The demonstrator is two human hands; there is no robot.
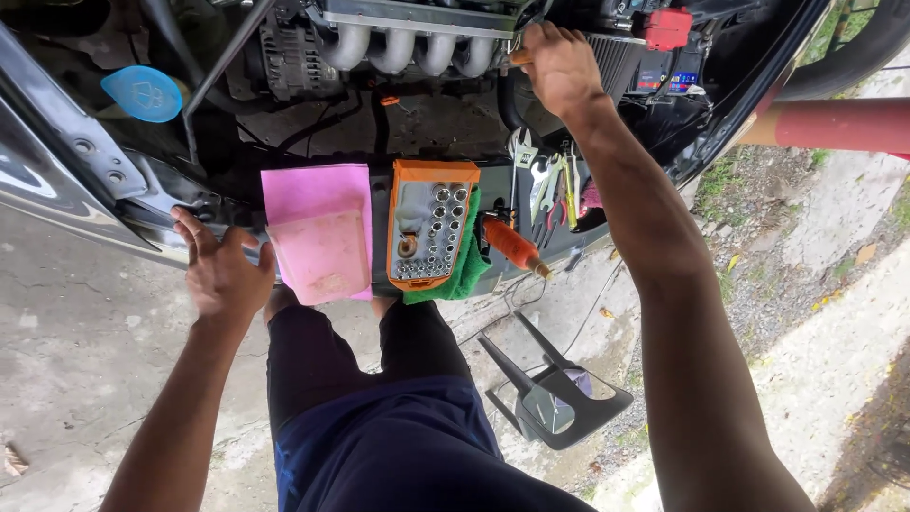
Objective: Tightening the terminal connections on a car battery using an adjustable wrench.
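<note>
With the socket set point(429, 225) lying open on the car's front edge, work looks underway: beyond it the right hand point(559, 66) grips an orange-handled tool point(518, 58) near the exhaust pipes point(409, 49), the left hand point(220, 270) resting open-fingered left of it.

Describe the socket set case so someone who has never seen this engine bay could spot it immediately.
Start at the car's front edge, where the left hand rests. Along that edge lie a pink tray, then the socket set case, lying on a green cloth. It is the only orange-rimmed box, with a grey insert holding rows of round metal sockets.
</note>
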